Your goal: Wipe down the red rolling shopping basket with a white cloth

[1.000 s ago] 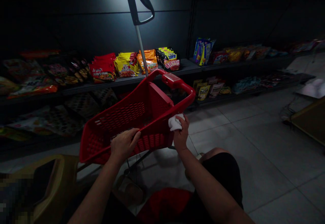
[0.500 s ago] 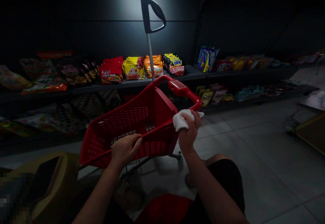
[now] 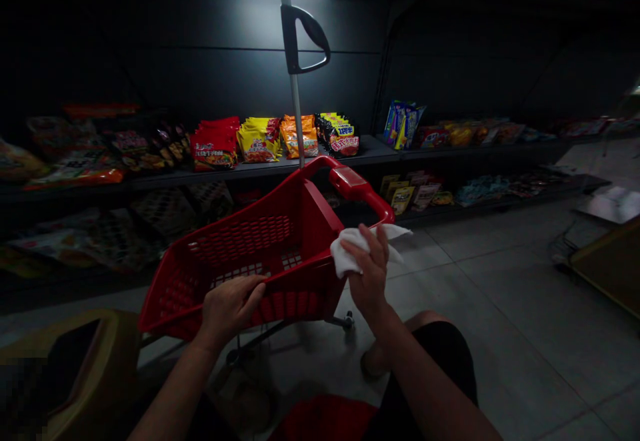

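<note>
- Right grip (image 3: 369, 266): fingers are pinching a white cloth (image 3: 344, 254) at the red cart's (image 3: 270, 234) handle-end corner, 3 o'clock from cart centre.
- Left grip (image 3: 233, 308): fingers are hooking over the near rim (image 3: 300, 270), 7 o'clock.
- Handling: cloth is probably behaving light and limp, best bunched; cart is looking stiff, best rim-held.
- Setting: cart is standing on tiled floor (image 3: 475, 294); a shelf (image 3: 376, 150) is bearing packets (image 3: 257, 141), 12 o'clock.
</note>
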A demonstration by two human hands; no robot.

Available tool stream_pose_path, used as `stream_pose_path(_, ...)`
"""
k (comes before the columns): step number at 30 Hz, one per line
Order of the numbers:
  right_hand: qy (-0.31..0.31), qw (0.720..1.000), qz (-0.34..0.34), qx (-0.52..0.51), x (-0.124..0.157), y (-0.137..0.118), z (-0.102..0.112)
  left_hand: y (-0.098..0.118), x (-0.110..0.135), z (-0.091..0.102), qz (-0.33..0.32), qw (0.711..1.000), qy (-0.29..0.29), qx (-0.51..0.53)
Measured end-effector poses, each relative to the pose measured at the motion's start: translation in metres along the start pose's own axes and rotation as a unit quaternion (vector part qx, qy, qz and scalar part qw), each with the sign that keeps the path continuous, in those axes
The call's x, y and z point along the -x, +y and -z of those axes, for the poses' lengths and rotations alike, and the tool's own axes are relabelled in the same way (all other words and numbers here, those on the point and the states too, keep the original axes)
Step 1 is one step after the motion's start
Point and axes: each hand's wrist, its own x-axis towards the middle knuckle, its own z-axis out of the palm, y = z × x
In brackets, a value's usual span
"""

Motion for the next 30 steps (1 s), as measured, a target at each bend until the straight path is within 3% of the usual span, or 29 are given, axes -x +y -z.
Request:
stream_pose_path(3, -0.077, 0.994, 0.076, 0.027, 0.002, -0.004, 0.009, -0.009, 0.002, 0.001, -0.006, 1.000, 0.004, 0.013)
stream_pose_path(5, -0.077, 0.992, 0.090, 0.044, -0.008, 0.008, 0.022, -0.015, 0.004, 0.002, -0.015, 1.000, 0.008, 0.026)
stream_pose_path(10, -0.019, 0.998, -0.011, -0.059, -0.043, 0.036, 0.050, -0.022, 0.006, 0.005, -0.023, 0.999, 0.013, 0.044)
stream_pose_path(13, -0.027, 0.995, -0.031, -0.088, -0.043, 0.025, 0.053, -0.031, 0.003, 0.004, -0.010, 0.999, 0.014, 0.047)
stream_pose_path(17, -0.047, 0.997, 0.029, -0.056, -0.029, -0.010, 0.057, -0.055, -0.004, 0.003, 0.023, 0.998, 0.005, 0.051)
stream_pose_path(20, -0.106, 0.988, 0.102, -0.055, -0.026, -0.026, 0.065, -0.075, -0.011, 0.007, 0.039, 0.998, -0.008, 0.046)
stream_pose_path(24, -0.196, 0.966, 0.158, -0.056, -0.039, -0.021, 0.072, -0.094, -0.024, 0.012, -0.011, 0.998, -0.040, 0.055)
stream_pose_path(27, -0.156, 0.979, 0.094, -0.092, -0.044, -0.018, 0.068, -0.092, -0.028, 0.012, -0.009, 0.998, -0.018, 0.065)
stream_pose_path(30, -0.167, 0.976, 0.048, -0.128, -0.038, -0.029, 0.064, -0.060, -0.025, 0.013, 0.040, 0.996, 0.035, 0.069)
